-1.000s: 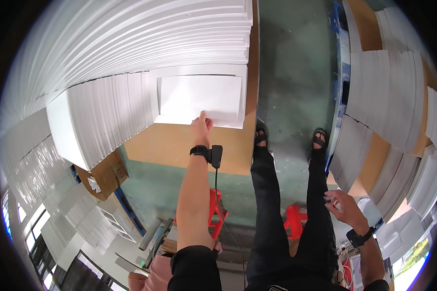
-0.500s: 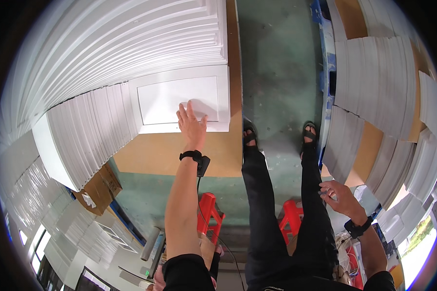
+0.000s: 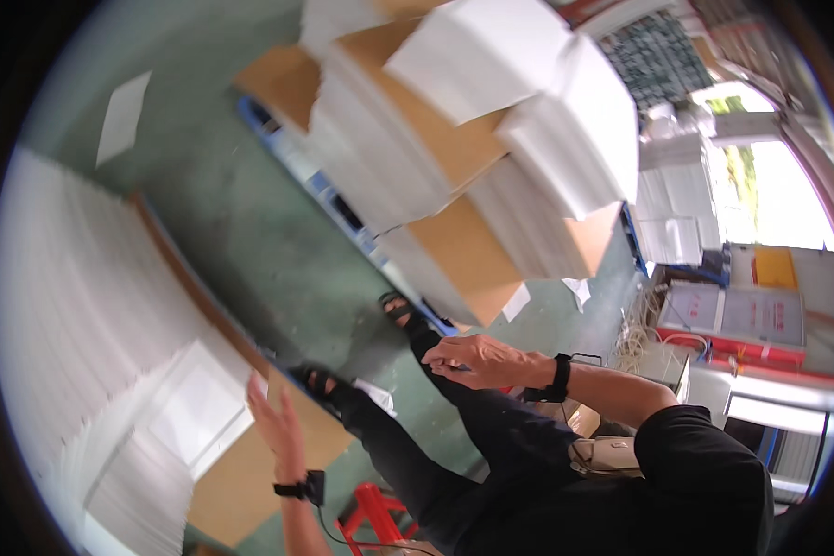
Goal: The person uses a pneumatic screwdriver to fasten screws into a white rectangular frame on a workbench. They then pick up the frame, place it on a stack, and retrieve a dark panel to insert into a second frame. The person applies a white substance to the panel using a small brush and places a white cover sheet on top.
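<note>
My left hand [image 3: 276,428] is at the lower left, fingers stretched and apart, holding nothing. It is beside a white framed panel [image 3: 197,408] that lies on a brown board [image 3: 241,482]; whether it touches the panel is unclear. White panels [image 3: 102,306] in a tall row stand behind that one. My right hand [image 3: 480,361] is raised in front of my leg, near the stacks on the right. Its fingers are curled together, and what they hold, if anything, is too blurred to make out. Both wrists wear black bands.
On a blue pallet [image 3: 320,185] stand stacks of white panels [image 3: 380,139] with brown boards between them. A green floor aisle [image 3: 250,250] runs between the two sides. A red stool [image 3: 377,511] stands near my legs. White sheets [image 3: 123,119] lie on the floor.
My view has swung to the right, toward the pallet stacks. My left hand has come off the face of the white panel. The right arm now reaches across in front of me.
</note>
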The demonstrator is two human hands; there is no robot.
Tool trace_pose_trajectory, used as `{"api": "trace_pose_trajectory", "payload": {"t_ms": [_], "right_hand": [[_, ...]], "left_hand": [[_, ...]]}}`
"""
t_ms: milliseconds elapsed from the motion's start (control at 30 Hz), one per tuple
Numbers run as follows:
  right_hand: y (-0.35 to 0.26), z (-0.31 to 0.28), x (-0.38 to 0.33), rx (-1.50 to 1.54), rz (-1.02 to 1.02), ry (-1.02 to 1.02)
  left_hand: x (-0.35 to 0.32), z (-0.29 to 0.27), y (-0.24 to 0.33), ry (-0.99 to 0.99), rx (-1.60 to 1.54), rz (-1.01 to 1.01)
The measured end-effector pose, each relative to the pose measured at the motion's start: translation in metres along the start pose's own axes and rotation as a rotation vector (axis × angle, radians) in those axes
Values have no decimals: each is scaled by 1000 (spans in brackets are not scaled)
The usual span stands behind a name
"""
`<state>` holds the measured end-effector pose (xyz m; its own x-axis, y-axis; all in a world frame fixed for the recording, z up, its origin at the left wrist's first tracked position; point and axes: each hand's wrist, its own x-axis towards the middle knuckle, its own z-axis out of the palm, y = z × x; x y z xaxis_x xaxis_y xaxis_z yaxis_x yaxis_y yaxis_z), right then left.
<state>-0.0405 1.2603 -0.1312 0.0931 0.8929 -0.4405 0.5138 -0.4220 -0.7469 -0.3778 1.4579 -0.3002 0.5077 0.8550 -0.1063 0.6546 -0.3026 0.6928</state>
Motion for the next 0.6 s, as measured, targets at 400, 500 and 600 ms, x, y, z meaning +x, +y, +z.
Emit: {"api": "trace_pose_trajectory", "payload": {"t_ms": [400, 500, 600], "right_hand": [[83, -264, -141, -77, 320, 1378], [111, -295, -150, 408, 486, 1262], [121, -306, -152, 599, 511, 1087]], "left_hand": [[186, 97, 541, -23, -227, 693], [206, 128, 567, -5, 18, 675], [207, 140, 575, -19, 126, 609]]}}
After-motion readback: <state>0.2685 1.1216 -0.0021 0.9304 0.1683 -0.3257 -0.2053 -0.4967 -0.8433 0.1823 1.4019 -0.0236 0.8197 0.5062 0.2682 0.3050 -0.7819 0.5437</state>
